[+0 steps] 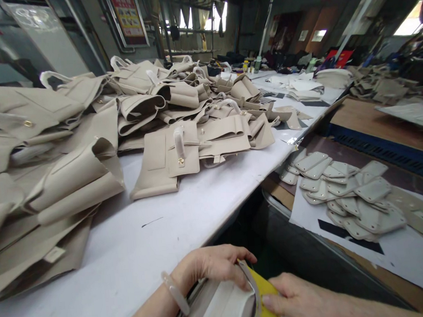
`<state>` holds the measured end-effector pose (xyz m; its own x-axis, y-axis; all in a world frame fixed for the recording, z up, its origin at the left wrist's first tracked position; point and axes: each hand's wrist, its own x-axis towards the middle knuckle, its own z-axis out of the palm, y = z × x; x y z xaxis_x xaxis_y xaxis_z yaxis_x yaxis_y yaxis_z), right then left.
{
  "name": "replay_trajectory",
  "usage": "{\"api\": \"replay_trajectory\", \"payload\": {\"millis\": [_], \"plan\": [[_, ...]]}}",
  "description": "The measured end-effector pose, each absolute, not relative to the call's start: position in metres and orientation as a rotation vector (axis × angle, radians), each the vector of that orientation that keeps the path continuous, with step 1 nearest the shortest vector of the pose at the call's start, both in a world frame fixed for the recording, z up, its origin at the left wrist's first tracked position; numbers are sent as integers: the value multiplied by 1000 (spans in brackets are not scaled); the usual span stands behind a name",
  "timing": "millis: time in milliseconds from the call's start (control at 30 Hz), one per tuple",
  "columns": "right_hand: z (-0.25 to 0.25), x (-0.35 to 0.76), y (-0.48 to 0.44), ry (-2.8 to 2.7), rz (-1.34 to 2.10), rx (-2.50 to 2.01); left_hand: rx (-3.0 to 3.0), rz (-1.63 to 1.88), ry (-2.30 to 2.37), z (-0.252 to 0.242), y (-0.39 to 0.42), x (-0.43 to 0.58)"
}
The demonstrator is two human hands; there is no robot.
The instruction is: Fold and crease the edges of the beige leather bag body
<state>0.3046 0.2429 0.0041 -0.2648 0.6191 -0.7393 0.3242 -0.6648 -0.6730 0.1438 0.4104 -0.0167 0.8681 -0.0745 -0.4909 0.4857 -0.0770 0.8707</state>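
Observation:
At the bottom centre, a beige bag piece (220,308) with a pale inner side lies under my hands. My left hand (221,266), with a pale bangle on the wrist, curls over its upper edge, fingers bent around the rim. A yellow piece (264,294) lies along the right side of that edge. My right hand (293,297) pinches the yellow piece between thumb and fingers. The lower part of the bag piece is cut off by the frame.
Beige bag parts (181,149) with handles are heaped along the white table (149,252), at the left and further back. On the right, small beige tabs (351,190) are piled on white paper. A dark gap (254,224) runs beside the table edge.

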Motion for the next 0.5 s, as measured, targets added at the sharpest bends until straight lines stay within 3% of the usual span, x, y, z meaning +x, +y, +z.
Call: {"api": "replay_trajectory", "payload": {"millis": [233, 500], "plan": [[-16, 297, 233, -1124, 1948, -1683, 1616, -470, 388, -20, 408, 145], [3, 284, 239, -1099, 1851, -1879, 1535, -407, 432, -31, 403, 144]]}}
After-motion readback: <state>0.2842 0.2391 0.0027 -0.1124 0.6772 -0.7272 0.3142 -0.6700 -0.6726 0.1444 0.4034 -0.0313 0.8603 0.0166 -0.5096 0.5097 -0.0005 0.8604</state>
